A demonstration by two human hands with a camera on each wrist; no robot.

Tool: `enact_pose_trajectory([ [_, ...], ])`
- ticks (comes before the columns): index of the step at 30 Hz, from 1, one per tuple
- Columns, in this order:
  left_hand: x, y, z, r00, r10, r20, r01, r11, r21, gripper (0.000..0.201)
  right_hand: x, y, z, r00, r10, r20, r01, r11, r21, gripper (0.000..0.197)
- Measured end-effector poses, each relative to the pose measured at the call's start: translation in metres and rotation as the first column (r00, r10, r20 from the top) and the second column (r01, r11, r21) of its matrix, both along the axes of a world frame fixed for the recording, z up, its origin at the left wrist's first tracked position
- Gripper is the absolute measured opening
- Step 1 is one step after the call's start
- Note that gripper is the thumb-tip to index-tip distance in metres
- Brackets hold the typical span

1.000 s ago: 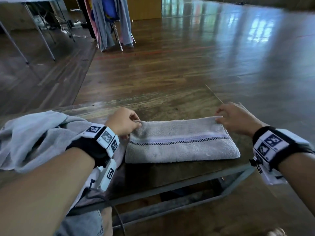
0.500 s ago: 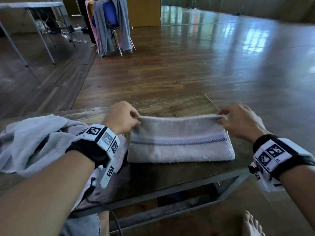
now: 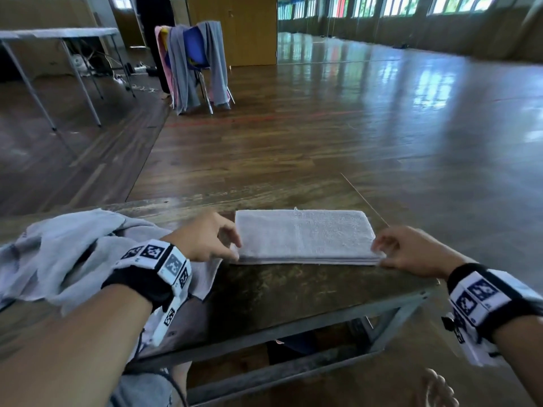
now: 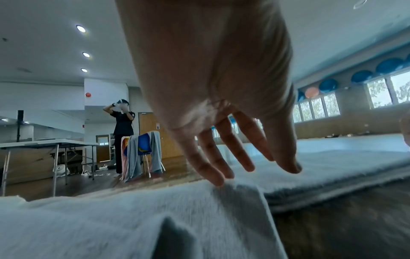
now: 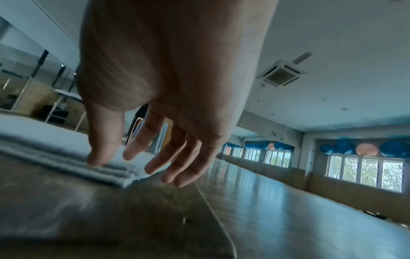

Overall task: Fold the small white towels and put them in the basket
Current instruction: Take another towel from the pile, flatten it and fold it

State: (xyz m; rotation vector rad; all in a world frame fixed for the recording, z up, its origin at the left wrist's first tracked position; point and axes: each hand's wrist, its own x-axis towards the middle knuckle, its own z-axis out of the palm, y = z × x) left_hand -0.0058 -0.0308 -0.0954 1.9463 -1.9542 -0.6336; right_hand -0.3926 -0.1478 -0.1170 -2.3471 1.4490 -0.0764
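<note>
A small white towel [image 3: 302,236] lies folded into a long narrow strip on the dark wooden table [image 3: 293,292]. My left hand [image 3: 235,245] is at its left end with straight, spread fingers [image 4: 213,175]; the little finger touches the loose towel beside it. My right hand [image 3: 379,251] is at the near right corner, its fingers relaxed, and the thumb [image 5: 99,154] rests on the towel's layered edge [image 5: 66,157]. Neither hand holds anything. A heap of unfolded white towels [image 3: 58,254] lies under my left forearm. No basket is in view.
The table's right edge [image 3: 367,201] runs just beyond my right hand. Behind it, on the wooden floor, stand a chair draped with grey and pink cloths [image 3: 197,66] and a white folding table [image 3: 58,33]. A person in dark clothes [image 4: 123,133] stands there. A bare foot [image 3: 437,389] shows bottom right.
Both hands brought the towel's far edge over toward me, halving it and hiding the striped band. They have let go of the edge and now sit open at the two ends.
</note>
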Motion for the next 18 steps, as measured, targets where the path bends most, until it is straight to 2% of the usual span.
enact_pose_trajectory([
  [4,-0.005,-0.011,-0.017,0.985,0.147,0.094,-0.151,0.988,0.037,0.02,0.005,0.0,-0.011,0.993,-0.118,0.018,0.118,0.993,-0.007,0.016],
  [7,-0.013,-0.02,-0.025,0.944,0.244,0.225,-0.272,0.957,0.105,0.04,0.015,0.001,-0.013,0.978,-0.209,-0.001,0.209,0.978,-0.006,0.012],
  [9,-0.019,-0.022,-0.027,0.914,0.315,0.256,-0.352,0.929,0.116,0.05,0.019,0.003,-0.014,0.968,-0.251,-0.017,0.251,0.968,-0.001,0.011],
  [12,-0.026,-0.023,-0.025,0.879,0.355,0.319,-0.411,0.903,0.127,0.046,0.022,0.006,-0.01,0.954,-0.297,-0.037,0.297,0.955,-0.007,0.008],
  [15,-0.027,-0.025,-0.023,0.862,0.377,0.34,-0.443,0.885,0.141,0.042,0.027,0.009,-0.001,0.948,-0.317,-0.035,0.317,0.948,-0.006,0.017],
  [18,-0.025,-0.026,-0.017,0.848,0.413,0.333,-0.471,0.875,0.114,0.039,0.029,0.01,0.008,0.939,-0.342,-0.027,0.342,0.94,-0.012,0.018],
])
